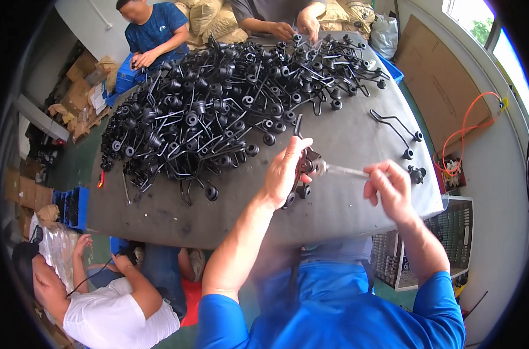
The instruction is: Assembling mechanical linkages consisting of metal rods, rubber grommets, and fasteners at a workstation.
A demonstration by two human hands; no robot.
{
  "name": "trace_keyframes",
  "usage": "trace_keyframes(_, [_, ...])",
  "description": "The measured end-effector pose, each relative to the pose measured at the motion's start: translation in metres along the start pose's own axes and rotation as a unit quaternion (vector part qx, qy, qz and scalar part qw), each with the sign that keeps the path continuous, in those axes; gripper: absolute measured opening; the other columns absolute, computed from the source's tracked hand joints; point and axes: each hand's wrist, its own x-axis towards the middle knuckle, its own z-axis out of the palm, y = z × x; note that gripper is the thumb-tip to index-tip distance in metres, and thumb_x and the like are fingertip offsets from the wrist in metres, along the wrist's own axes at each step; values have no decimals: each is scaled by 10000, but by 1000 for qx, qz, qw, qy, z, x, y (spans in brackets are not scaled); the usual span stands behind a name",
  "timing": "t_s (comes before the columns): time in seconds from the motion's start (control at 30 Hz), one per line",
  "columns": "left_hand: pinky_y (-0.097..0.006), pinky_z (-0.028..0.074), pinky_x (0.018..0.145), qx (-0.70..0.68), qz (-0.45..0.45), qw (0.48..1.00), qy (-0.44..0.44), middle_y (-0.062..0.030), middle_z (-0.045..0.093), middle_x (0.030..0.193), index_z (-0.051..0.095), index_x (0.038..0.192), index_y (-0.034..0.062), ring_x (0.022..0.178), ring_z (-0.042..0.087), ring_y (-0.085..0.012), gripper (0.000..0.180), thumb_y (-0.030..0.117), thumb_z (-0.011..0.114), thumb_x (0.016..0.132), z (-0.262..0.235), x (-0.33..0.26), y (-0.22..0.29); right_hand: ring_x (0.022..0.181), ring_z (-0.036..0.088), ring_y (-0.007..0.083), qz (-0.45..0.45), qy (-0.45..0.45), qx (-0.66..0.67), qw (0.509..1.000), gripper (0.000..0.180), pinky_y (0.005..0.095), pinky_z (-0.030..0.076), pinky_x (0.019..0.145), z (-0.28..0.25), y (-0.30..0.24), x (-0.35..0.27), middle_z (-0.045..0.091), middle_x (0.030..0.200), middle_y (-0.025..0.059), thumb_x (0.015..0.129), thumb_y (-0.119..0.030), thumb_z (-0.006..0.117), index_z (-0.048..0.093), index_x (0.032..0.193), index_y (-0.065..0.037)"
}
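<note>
My left hand point(283, 173) is closed around a black bracket-like part point(307, 164) with a bent rod and round rubber bushings, held above the near right of the table. A silver wrench point(346, 170) reaches from it to my right hand point(391, 187), whose fingers pinch the handle's end. The wrench's head sits against the part; exactly how it fits is hidden. To the right of my hands lie a bent rod with two bushings point(399, 129) and a small black piece point(416, 174).
A large heap of black rod-and-bushing parts point(212, 110) covers much of the grey table point(241, 224). A thin metal tool point(126, 189) lies near its left edge. People work at the far side; another sits at lower left. A grey crate point(459, 244) stands at right, below an orange cord point(463, 131).
</note>
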Motion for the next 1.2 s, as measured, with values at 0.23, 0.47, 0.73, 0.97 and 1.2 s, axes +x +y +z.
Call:
trace_keyframes(0.23, [-270, 486, 736, 65, -47, 985, -153, -59, 598, 972, 421, 1408, -34, 851, 585, -139, 835, 665, 271, 975, 8, -5, 8, 472, 459, 44, 68, -106, -51, 991, 230, 199, 367, 451, -30, -17, 37, 598, 627, 41, 1012, -211, 529, 614, 1007, 3])
trace_keyframes(0.47, [-231, 467, 668, 84, -65, 983, -149, -42, 547, 883, 444, 1380, -45, 765, 566, -115, 818, 653, 323, 971, 27, -2, 6, 476, 441, 25, 82, -98, -155, 980, 211, 203, 350, 454, -17, -43, 56, 556, 572, -8, 989, -200, 557, 646, 995, -9])
trace_keyframes(0.73, [-310, 526, 679, -75, -105, 978, 164, -55, 540, 770, 389, 1401, -44, 745, 590, -159, 848, 641, 505, 914, 9, 10, -11, 549, 545, 65, 23, 39, -113, 993, 204, 233, 429, 511, 49, 37, -5, 583, 609, 6, 986, -138, 559, 627, 1131, -11])
trace_keyframes(0.97, [-409, 542, 696, -198, -48, 946, 252, -60, 479, 777, 458, 1334, -13, 669, 497, -136, 596, 442, 561, 963, 18, 5, -14, 642, 565, 57, -5, 83, 129, 988, 378, 200, 444, 576, 127, 90, -53, 608, 784, 16, 983, -25, 534, 515, 1359, -60])
trace_keyframes(1.2, [-309, 521, 588, -206, 0, 938, 279, -37, 524, 758, 517, 997, 56, 642, 563, -142, 383, 433, 564, 951, 20, 3, -11, 529, 447, 21, -37, 12, 55, 998, 445, 176, 383, 478, 126, 93, -48, 664, 831, 41, 997, -28, 494, 425, 1429, -109])
